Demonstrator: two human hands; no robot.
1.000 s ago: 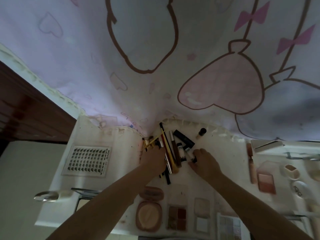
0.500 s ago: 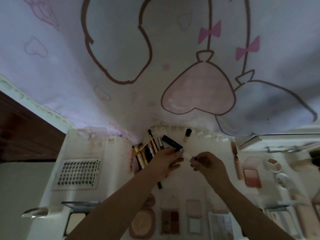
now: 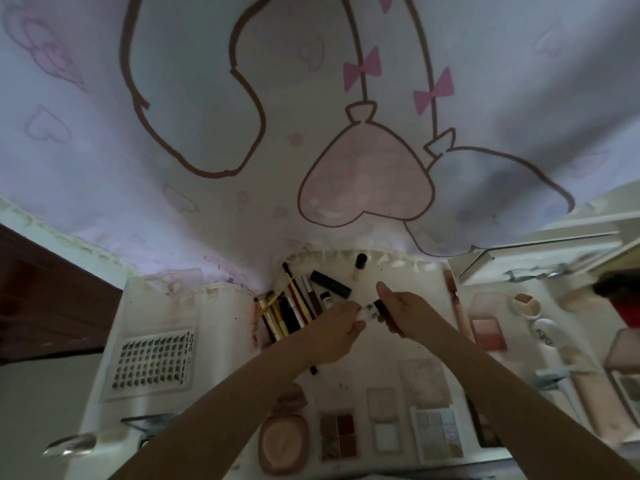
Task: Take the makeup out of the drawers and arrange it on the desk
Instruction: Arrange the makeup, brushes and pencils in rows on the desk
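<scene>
Head view showed palettes (image 3: 337, 436) in a row at lower centre. Above them, the left hand (image 3: 334, 332) and right hand (image 3: 401, 311) together pinched a small tube (image 3: 375, 309), now lifted off the pencil pile (image 3: 291, 310) at centre; next it needed a spot on the desk (image 3: 221, 341).

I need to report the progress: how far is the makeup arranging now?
Mostly done, it seems: palettes lie in a row along the near edge, and blush sits at the right. In hand: the left hand and right hand hold one small tube. Left: the heap of pencils looks unsorted. No drawer shows.
</scene>
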